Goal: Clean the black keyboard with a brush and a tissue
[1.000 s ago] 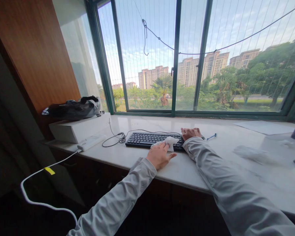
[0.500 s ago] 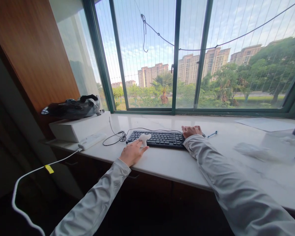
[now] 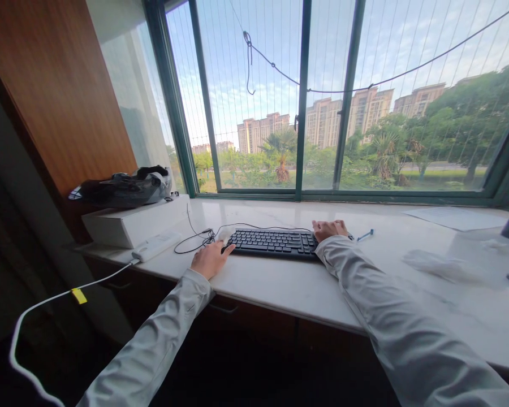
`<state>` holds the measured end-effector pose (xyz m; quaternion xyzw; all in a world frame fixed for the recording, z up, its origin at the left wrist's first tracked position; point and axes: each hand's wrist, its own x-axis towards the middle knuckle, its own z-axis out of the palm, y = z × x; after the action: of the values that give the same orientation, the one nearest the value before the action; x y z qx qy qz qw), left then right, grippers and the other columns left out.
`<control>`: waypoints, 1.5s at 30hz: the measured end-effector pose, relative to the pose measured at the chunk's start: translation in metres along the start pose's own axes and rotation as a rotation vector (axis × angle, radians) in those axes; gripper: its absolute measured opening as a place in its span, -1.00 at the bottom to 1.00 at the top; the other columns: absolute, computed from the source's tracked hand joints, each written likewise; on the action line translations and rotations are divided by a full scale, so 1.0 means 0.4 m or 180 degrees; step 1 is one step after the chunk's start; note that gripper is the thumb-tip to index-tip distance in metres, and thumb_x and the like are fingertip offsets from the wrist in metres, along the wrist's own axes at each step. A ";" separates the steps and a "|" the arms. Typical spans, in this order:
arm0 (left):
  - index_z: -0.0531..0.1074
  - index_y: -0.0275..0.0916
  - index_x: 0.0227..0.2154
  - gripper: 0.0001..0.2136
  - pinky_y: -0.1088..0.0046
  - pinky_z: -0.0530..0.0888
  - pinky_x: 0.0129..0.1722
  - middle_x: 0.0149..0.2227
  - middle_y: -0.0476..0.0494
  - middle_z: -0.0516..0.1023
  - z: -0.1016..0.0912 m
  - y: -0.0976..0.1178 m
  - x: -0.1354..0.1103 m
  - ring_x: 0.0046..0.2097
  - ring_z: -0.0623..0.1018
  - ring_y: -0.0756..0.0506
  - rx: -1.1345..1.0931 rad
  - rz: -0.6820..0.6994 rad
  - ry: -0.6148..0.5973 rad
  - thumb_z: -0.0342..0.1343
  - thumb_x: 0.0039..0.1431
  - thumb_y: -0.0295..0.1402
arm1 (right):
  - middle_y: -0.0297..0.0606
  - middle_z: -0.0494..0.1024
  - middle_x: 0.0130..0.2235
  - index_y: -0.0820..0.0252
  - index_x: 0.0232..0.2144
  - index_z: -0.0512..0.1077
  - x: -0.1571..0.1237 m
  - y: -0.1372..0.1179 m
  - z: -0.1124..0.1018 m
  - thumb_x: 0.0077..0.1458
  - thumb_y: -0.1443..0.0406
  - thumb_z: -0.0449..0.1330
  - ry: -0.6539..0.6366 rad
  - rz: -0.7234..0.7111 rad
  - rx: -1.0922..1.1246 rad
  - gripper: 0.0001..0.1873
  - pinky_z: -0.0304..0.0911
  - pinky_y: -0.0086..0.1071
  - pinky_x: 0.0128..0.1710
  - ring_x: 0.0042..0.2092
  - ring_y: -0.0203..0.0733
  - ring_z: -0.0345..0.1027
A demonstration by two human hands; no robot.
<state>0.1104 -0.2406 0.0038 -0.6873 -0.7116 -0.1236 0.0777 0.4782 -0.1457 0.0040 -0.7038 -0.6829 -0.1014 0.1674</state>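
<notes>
A black keyboard (image 3: pixel 275 242) lies on the white countertop in front of me. At its left end my left hand (image 3: pixel 210 260) is closed on a crumpled white tissue (image 3: pixel 224 235), which touches the keyboard's left edge. The thumb points toward the keys. My right hand (image 3: pixel 330 229) grips the keyboard's far right corner, its fingers bent over the edge and partly hiding that end. A thin black cable (image 3: pixel 195 240) lies loosely coiled to the left of the keyboard.
On the left, a white box (image 3: pixel 127 226) carries a dark bag-wrapped item (image 3: pixel 125 186). A white power strip (image 3: pixel 156 246) lies before it, its cord hanging off the edge. A blue brush-like stick (image 3: pixel 365 235), clear plastic (image 3: pixel 436 264) and paper (image 3: pixel 456 217) lie right. The window stands behind.
My left hand has slid the tissue leftward across the keys to the keyboard's left end. My right hand stays at the right corner. The view has shifted slightly.
</notes>
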 end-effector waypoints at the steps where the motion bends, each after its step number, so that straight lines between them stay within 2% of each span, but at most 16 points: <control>1: 0.49 -0.20 -0.19 -0.34 0.30 0.38 -0.17 -0.18 -0.29 0.55 -0.002 -0.005 0.010 -0.13 0.51 -0.22 0.0035 -0.0011 -0.0019 -0.40 0.19 0.14 | -0.17 0.58 -0.20 0.10 -0.26 0.48 -0.001 -0.001 -0.001 0.26 0.08 -0.28 0.0000 0.0012 -0.0013 -0.45 -0.15 -0.13 0.07 -0.14 -0.12 0.39; 5: 0.54 -0.20 -0.29 -0.44 0.34 0.37 -0.17 -0.29 -0.28 0.57 -0.013 -0.017 0.053 -0.17 0.53 -0.20 0.0235 0.0162 0.0008 -0.30 0.23 0.05 | -0.17 0.58 -0.19 0.09 -0.24 0.48 -0.002 -0.005 -0.006 0.27 0.08 -0.28 -0.0069 0.0022 -0.0084 -0.45 -0.15 -0.15 0.06 -0.12 -0.15 0.38; 9: 0.56 -0.23 -0.34 -0.60 0.39 0.37 -0.16 -0.31 -0.28 0.57 -0.022 -0.024 0.103 -0.16 0.52 -0.18 0.0367 0.0374 0.0076 -0.13 0.21 -0.11 | -0.17 0.58 -0.18 0.08 -0.22 0.48 -0.007 -0.011 -0.014 0.27 0.11 -0.28 -0.0090 -0.0004 -0.0119 -0.46 -0.15 -0.14 0.06 -0.10 -0.15 0.38; 13: 0.56 -0.22 -0.26 -0.71 0.39 0.37 -0.13 -0.24 -0.26 0.57 -0.018 -0.026 0.168 -0.13 0.51 -0.18 0.0357 0.0313 0.0041 -0.03 0.15 -0.22 | -0.23 0.59 -0.17 0.04 -0.25 0.49 -0.015 -0.020 -0.024 0.27 0.12 -0.26 -0.0011 0.0052 -0.0209 -0.48 -0.14 -0.17 0.05 -0.10 -0.16 0.39; 16: 0.54 -0.22 -0.18 -0.71 0.41 0.37 -0.12 -0.19 -0.27 0.56 -0.011 -0.022 0.227 -0.11 0.51 -0.18 0.0313 0.0351 -0.0012 0.02 0.09 -0.30 | -0.24 0.59 -0.18 0.01 -0.24 0.49 -0.019 -0.023 -0.029 0.26 0.14 -0.23 0.0014 0.0038 -0.0257 -0.52 -0.12 -0.17 0.04 -0.11 -0.16 0.40; 20: 0.54 -0.26 -0.17 -0.70 0.40 0.39 -0.13 -0.17 -0.32 0.54 -0.008 0.004 0.306 -0.09 0.51 -0.20 0.0403 0.0507 -0.0086 0.02 0.05 -0.39 | -0.23 0.60 -0.21 0.02 -0.24 0.49 -0.018 -0.020 -0.027 0.26 0.17 -0.21 0.0017 -0.0013 -0.0274 -0.55 -0.11 -0.16 0.02 -0.13 -0.15 0.41; 25: 0.54 -0.31 -0.16 -0.69 0.39 0.40 -0.13 -0.15 -0.37 0.53 0.007 0.063 0.379 -0.11 0.51 -0.19 0.0422 0.0587 -0.0157 0.03 0.05 -0.42 | -0.23 0.61 -0.24 0.06 -0.27 0.50 -0.014 -0.020 -0.019 0.27 0.14 -0.23 0.0098 -0.0029 -0.0268 -0.50 -0.11 -0.18 0.04 -0.16 -0.17 0.41; 29: 0.53 -0.29 -0.14 -0.68 0.37 0.41 -0.14 -0.12 -0.36 0.52 0.032 0.087 0.394 -0.09 0.50 -0.20 0.0447 0.0574 -0.0160 0.03 0.04 -0.40 | -0.22 0.61 -0.24 0.06 -0.28 0.52 -0.017 -0.036 -0.021 0.27 0.09 -0.24 0.0201 -0.0145 -0.0330 -0.46 -0.13 -0.20 0.07 -0.15 -0.18 0.40; 33: 0.53 -0.24 -0.14 -0.67 0.32 0.41 -0.15 -0.15 -0.34 0.53 0.044 0.060 0.396 -0.11 0.51 -0.22 0.0325 0.0648 0.0020 -0.01 0.07 -0.34 | -0.21 0.60 -0.22 0.05 -0.26 0.52 -0.023 -0.058 -0.024 0.27 0.07 -0.25 0.0225 -0.0263 -0.0408 -0.45 -0.13 -0.22 0.08 -0.11 -0.15 0.38; 38: 0.55 -0.19 -0.17 -0.67 0.32 0.38 -0.10 -0.16 -0.30 0.54 0.032 0.027 0.396 -0.09 0.50 -0.22 0.0275 0.0623 0.0070 -0.02 0.09 -0.24 | -0.21 0.60 -0.20 0.03 -0.21 0.52 -0.025 -0.065 -0.025 0.27 0.05 -0.24 0.0197 -0.0275 -0.0409 -0.45 -0.12 -0.20 0.09 -0.04 -0.10 0.35; 45: 0.56 -0.20 -0.18 -0.64 0.33 0.39 -0.15 -0.17 -0.31 0.55 0.012 0.038 0.372 -0.13 0.51 -0.21 0.0325 0.0639 -0.0051 -0.04 0.09 -0.18 | -0.23 0.60 -0.18 0.03 -0.22 0.52 -0.020 -0.059 -0.018 0.27 0.08 -0.21 0.0129 -0.0235 -0.0346 -0.49 -0.15 -0.19 0.11 -0.05 -0.11 0.36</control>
<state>0.1193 -0.0963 0.0418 -0.7512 -0.6451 -0.0733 0.1189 0.4548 -0.1555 0.0102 -0.6840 -0.6984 -0.1587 0.1389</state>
